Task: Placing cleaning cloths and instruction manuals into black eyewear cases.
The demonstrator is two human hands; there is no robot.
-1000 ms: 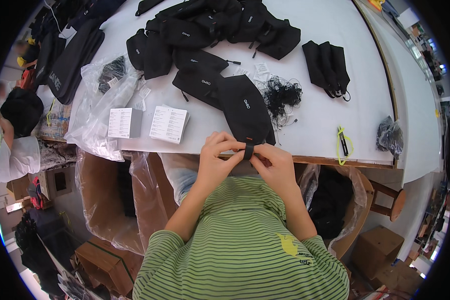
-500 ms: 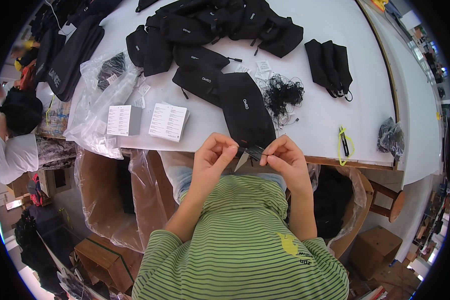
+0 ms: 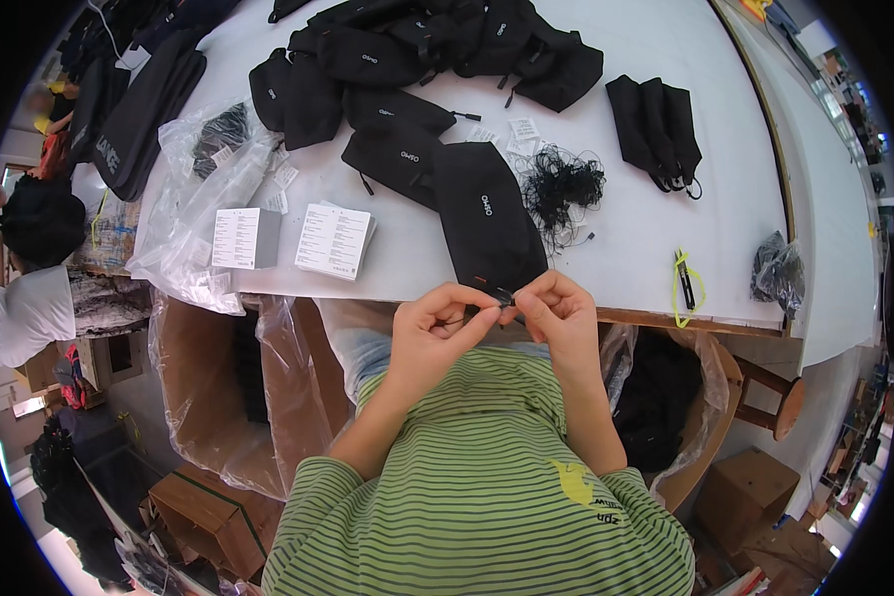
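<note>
Where the pouch [image 3: 487, 214] lies: on the table [image 3: 407, 253], just beyond the left hand [image 3: 432, 330] and right hand [image 3: 564, 316], neither clearly nearer.
Pouch's long axis: away from the body, far end leaning slightly left, near end pointing at the grip.
Grip: both hands' thumbs and fingers pinch a small dark piece [image 3: 506, 297] there.

- Left hand [image 3: 435, 328] and right hand [image 3: 560, 316]: fingers pinch a small dark piece [image 3: 505, 297] between them.
- Black pouch [image 3: 487, 214]: just beyond the fingers, on the white bench [image 3: 407, 250].
- Tangled black cords [image 3: 561, 187]: beyond the fingers, to their right.
- Two white card stacks [image 3: 330, 241]: left of the fingers.
- Pile of black pouches [image 3: 368, 58]: well beyond the fingers.
</note>
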